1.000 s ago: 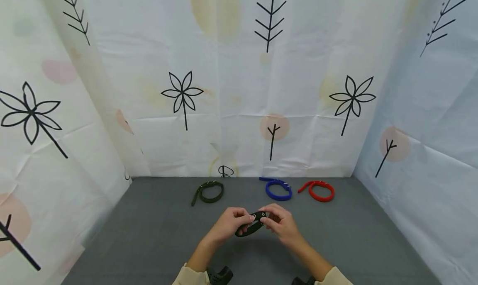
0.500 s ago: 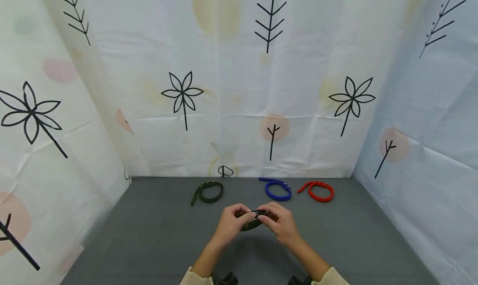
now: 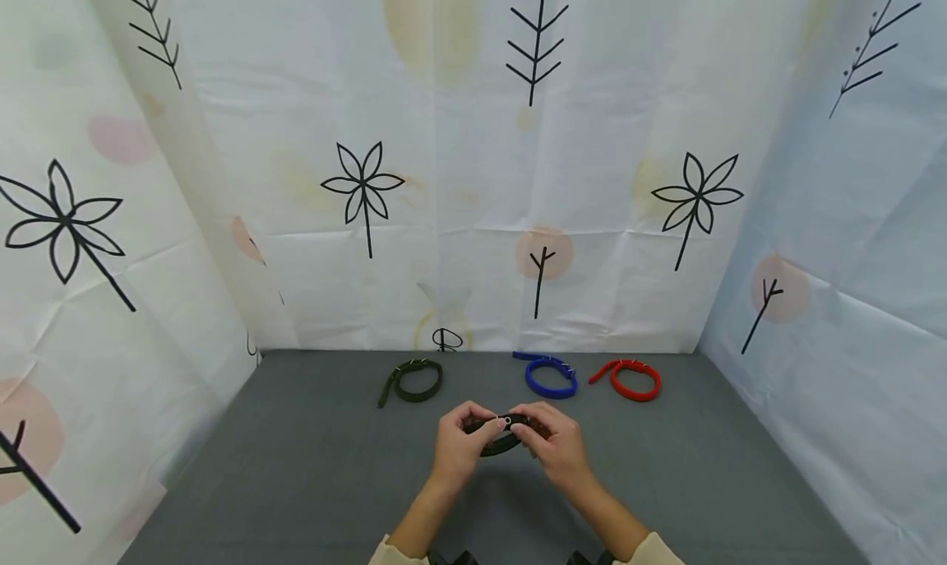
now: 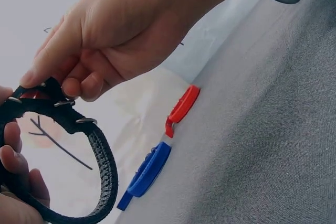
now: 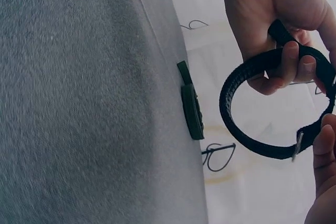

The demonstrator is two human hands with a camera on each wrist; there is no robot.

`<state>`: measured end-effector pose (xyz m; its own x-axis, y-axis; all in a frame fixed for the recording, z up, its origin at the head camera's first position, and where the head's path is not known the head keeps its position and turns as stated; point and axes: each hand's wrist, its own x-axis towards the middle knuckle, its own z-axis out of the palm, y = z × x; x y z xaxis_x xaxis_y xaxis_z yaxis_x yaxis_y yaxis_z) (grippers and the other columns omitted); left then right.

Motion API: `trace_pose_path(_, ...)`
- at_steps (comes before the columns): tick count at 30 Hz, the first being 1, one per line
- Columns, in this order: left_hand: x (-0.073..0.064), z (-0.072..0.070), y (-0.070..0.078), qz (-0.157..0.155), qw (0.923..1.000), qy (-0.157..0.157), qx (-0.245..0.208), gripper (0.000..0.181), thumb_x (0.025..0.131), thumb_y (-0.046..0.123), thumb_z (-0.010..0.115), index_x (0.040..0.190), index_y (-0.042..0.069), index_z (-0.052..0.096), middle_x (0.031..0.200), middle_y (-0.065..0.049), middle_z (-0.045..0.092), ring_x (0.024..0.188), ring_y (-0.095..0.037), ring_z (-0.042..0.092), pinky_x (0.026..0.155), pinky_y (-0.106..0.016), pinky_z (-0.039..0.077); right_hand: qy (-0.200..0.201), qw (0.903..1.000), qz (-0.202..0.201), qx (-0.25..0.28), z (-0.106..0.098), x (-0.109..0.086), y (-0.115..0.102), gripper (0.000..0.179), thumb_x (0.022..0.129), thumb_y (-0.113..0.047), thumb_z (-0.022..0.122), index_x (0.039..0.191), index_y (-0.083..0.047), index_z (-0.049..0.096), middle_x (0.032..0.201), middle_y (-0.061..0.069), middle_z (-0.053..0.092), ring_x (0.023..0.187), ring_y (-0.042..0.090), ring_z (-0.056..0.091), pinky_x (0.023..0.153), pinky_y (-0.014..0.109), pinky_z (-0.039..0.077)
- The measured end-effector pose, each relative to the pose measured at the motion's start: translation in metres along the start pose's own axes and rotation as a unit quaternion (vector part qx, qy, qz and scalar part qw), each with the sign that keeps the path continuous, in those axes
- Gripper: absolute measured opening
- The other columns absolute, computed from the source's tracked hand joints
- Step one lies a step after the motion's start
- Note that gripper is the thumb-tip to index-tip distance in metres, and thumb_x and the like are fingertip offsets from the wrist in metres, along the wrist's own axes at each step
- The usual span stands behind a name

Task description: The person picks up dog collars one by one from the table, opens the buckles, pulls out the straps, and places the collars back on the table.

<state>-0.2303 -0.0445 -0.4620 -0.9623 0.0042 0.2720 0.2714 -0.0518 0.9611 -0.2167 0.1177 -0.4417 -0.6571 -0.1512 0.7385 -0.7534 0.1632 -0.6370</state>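
A black buckled collar (image 3: 503,445), closed into a loop, hangs in the air between both hands. My left hand (image 3: 456,447) pinches it from the left, fingers curled through the loop in the right wrist view. On the other side my right hand (image 3: 560,443) pinches the strap near a metal eyelet. In the left wrist view the collar (image 4: 107,169) shows its lighter woven lining and metal rings, with the right hand (image 4: 123,27) above it. A metal buckle (image 5: 298,146) sits beside the right fingertips in the right wrist view. Fingers partly hide the fastening.
Along the back of the grey table (image 3: 311,458) lie three coiled collars: dark green (image 3: 418,397), blue (image 3: 551,391) and red (image 3: 638,395). A white patterned cloth (image 3: 473,277) stands behind them and along both sides.
Both hands have risen slightly and drawn a little closer together. The black collar has turned flatter between them, with the eyelet now between the thumbs. The coiled collars stay put.
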Motion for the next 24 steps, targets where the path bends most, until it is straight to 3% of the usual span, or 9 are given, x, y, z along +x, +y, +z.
trace_pose_path(4, 0.002, 0.001, -0.003, 0.007, 0.9998, 0.019, -0.009, 0.012, 0.081, 0.006, 0.076, 0.085, -0.001, 0.068, 0.073, -0.004, 0.064, 0.062, -0.011, 0.057, 0.058, -0.026, 0.049, 0.02, 0.9995, 0.009, 0.023, 0.004, -0.001, -0.001, 0.016, 0.081, 0.019, 0.065, 0.095, 0.01, 0.065, 0.077, 0.017, 0.06, 0.048, 0.017, 0.05, 0.042, 0.024, 0.044)
trace_pose_path(9, 0.001, 0.0, 0.001, -0.01, 0.9995, 0.023, -0.021, 0.008, 0.082, 0.001, 0.074, 0.085, -0.002, 0.067, 0.073, -0.003, 0.063, 0.062, -0.01, 0.055, 0.058, -0.024, 0.046, 0.04, 0.9963, 0.06, 0.047, 0.011, -0.008, 0.007, 0.013, 0.087, 0.016, 0.061, 0.098, 0.011, 0.063, 0.072, 0.019, 0.058, 0.051, 0.022, 0.053, 0.042, 0.03, 0.046)
trace_pose_path(14, -0.002, 0.0, 0.012, -0.012, 0.9993, 0.018, -0.029, 0.006, 0.082, -0.003, 0.071, 0.083, -0.006, 0.065, 0.07, -0.005, 0.061, 0.06, -0.012, 0.053, 0.058, -0.029, 0.047, 0.057, 0.9854, 0.136, 0.085, 0.017, -0.015, 0.023, 0.012, 0.093, 0.01, 0.057, 0.103, 0.009, 0.061, 0.078, 0.018, 0.059, 0.056, 0.017, 0.054, 0.045, 0.031, 0.048)
trace_pose_path(17, 0.0, 0.0, 0.009, -0.019, 0.9991, 0.023, -0.03, 0.006, 0.082, -0.004, 0.071, 0.082, -0.005, 0.065, 0.069, -0.004, 0.06, 0.059, -0.013, 0.053, 0.059, -0.029, 0.046, 0.063, 0.9771, 0.17, 0.112, 0.019, -0.017, 0.025, 0.012, 0.096, 0.003, 0.056, 0.106, 0.009, 0.059, 0.083, 0.017, 0.06, 0.059, 0.013, 0.055, 0.047, 0.03, 0.049)
trace_pose_path(20, 0.002, 0.0, 0.003, -0.02, 0.9989, 0.029, -0.031, 0.007, 0.081, -0.003, 0.072, 0.081, -0.004, 0.065, 0.069, -0.003, 0.06, 0.06, -0.012, 0.053, 0.059, -0.027, 0.046, 0.053, 0.9756, 0.172, 0.126, 0.019, -0.017, 0.026, 0.015, 0.097, -0.001, 0.055, 0.108, 0.009, 0.057, 0.086, 0.017, 0.059, 0.061, 0.013, 0.056, 0.048, 0.032, 0.05)
trace_pose_path(22, 0.003, 0.0, 0.001, -0.011, 0.9991, 0.03, -0.026, 0.008, 0.081, -0.003, 0.073, 0.081, -0.003, 0.065, 0.071, -0.003, 0.062, 0.063, -0.011, 0.056, 0.06, -0.025, 0.047, 0.032, 0.9812, 0.145, 0.123, 0.016, -0.016, 0.027, 0.014, 0.097, 0.002, 0.055, 0.109, 0.01, 0.056, 0.085, 0.02, 0.058, 0.062, 0.014, 0.056, 0.048, 0.032, 0.05)
trace_pose_path(24, 0.001, -0.001, 0.003, 0.016, 0.9995, 0.027, -0.006, 0.008, 0.08, -0.004, 0.073, 0.08, -0.002, 0.065, 0.073, -0.005, 0.064, 0.065, -0.011, 0.058, 0.061, -0.025, 0.049, 0.005, 0.9898, 0.103, 0.099, 0.011, -0.014, 0.028, 0.014, 0.094, 0.006, 0.057, 0.108, 0.008, 0.059, 0.085, 0.02, 0.059, 0.063, 0.015, 0.057, 0.048, 0.031, 0.049)
